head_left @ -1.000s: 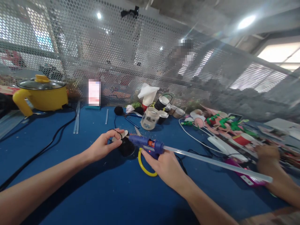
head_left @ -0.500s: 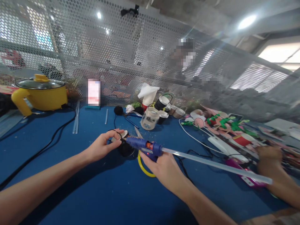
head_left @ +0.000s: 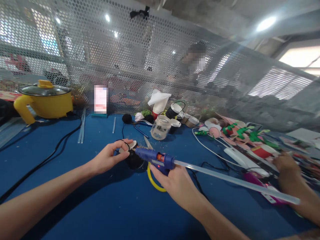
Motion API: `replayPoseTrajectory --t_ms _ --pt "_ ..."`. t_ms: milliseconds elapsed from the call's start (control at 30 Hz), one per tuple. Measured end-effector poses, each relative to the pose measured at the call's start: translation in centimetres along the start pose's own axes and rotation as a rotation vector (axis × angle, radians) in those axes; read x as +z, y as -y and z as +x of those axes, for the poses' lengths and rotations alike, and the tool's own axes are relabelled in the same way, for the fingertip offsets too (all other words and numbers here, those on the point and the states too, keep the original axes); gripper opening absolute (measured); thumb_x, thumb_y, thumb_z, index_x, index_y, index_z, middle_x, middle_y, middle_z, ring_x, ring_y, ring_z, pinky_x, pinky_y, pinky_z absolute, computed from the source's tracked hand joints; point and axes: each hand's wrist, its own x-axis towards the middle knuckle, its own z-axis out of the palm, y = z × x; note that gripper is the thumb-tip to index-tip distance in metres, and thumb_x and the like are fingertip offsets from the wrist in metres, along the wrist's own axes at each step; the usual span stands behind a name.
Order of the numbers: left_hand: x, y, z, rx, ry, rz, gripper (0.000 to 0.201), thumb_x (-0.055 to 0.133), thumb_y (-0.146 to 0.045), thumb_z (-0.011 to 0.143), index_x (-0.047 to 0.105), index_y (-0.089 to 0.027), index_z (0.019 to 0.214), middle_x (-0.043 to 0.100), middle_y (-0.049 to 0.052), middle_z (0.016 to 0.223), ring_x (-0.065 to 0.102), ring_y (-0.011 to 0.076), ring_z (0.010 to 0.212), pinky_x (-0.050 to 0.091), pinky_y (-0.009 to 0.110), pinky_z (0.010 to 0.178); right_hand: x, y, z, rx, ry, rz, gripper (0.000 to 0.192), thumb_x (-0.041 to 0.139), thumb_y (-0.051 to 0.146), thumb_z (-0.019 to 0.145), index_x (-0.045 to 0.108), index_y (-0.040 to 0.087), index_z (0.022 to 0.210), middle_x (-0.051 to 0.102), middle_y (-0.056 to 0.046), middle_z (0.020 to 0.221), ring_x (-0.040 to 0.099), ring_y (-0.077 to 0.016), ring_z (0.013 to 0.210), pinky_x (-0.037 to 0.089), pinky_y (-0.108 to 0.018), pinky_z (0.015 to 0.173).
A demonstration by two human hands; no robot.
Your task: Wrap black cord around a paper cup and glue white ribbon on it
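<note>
My right hand (head_left: 181, 185) grips a blue hot glue gun (head_left: 155, 158) with a small red light lit. A long clear glue stick (head_left: 235, 181) juts from its back end to the right. The nozzle points left, close to the fingertips of my left hand (head_left: 113, 155). That hand is closed in a pinch on a thin black cord (head_left: 123, 133), which runs up to a black yarn ball (head_left: 127, 118). Beneath the fingers is a dark, black-wrapped cup (head_left: 135, 161) with a whitish top, partly hidden. Yellow-handled scissors (head_left: 153, 182) lie under the glue gun.
A clear plastic jar (head_left: 160, 128) and small wrapped cups (head_left: 174, 110) stand behind my hands. At left are a yellow electric pot (head_left: 48, 105) and a phone (head_left: 100, 100). Right are a white power strip (head_left: 243, 161), craft pieces and another person's hand (head_left: 286, 163).
My hands stay nearly in place, with the glue gun's nozzle still beside the left fingers. The view has shifted slightly. The other person's hand at right moved a little.
</note>
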Motion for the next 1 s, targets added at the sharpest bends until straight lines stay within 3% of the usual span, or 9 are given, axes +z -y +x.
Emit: replayPoseTrajectory --t_ms 300,633,733,833,1000 --pt "-0.1 0.1 0.0 0.002 0.004 -0.008 0.022 0.053 -0.038 0.076 0.048 -0.018 0.069 0.050 0.015 0.126 0.039 0.0259 0.121 0.026 0.043 0.099 -1.1 0.6 0.4 0.107 0.043 0.107 0.019 0.050 0.030 0.076 0.059 0.017 0.066 0.062 -0.006 0.058 0.062 -0.0224 0.063 0.048 -0.029 0.055" --pt "0.0 0.0 0.0 -0.009 0.012 -0.020 0.022 0.053 -0.038 0.077 0.048 -0.017 0.069 0.048 0.015 0.128 0.039 0.0262 0.122 0.025 0.043 0.100 -0.4 0.5 0.1 0.032 0.040 0.066 0.019 0.050 0.026 0.074 0.064 0.016 0.081 0.067 -0.010 0.079 0.063 -0.0264 0.080 0.049 -0.038 0.074" --pt "-0.1 0.1 0.0 0.005 0.020 -0.022 0.021 0.053 -0.036 0.077 0.048 -0.017 0.069 0.048 0.014 0.128 0.039 0.0260 0.122 0.025 0.043 0.099 -1.0 0.7 0.3 0.090 0.059 0.132 0.017 0.049 0.028 0.075 0.062 0.017 0.072 0.064 -0.006 0.061 0.062 -0.0210 0.061 0.050 -0.031 0.059" --pt "-0.3 0.2 0.0 0.017 0.041 -0.027 0.021 0.053 -0.036 0.077 0.047 -0.018 0.069 0.049 0.013 0.127 0.038 0.0255 0.122 0.026 0.043 0.099 -1.5 0.6 0.6 0.217 0.100 0.234 0.023 0.049 0.033 0.077 0.055 0.019 0.060 0.049 0.002 0.040 0.050 -0.0135 0.038 0.042 -0.023 0.039" --pt "-0.6 0.2 0.1 0.014 0.071 -0.039 0.024 0.054 -0.039 0.077 0.047 -0.018 0.068 0.048 0.014 0.129 0.039 0.0263 0.122 0.026 0.042 0.099 -1.8 0.1 1.1 0.348 0.178 0.335 0.032 0.051 0.037 0.075 0.043 0.019 0.050 0.041 0.005 0.037 0.042 -0.0090 0.034 0.037 -0.021 0.038"
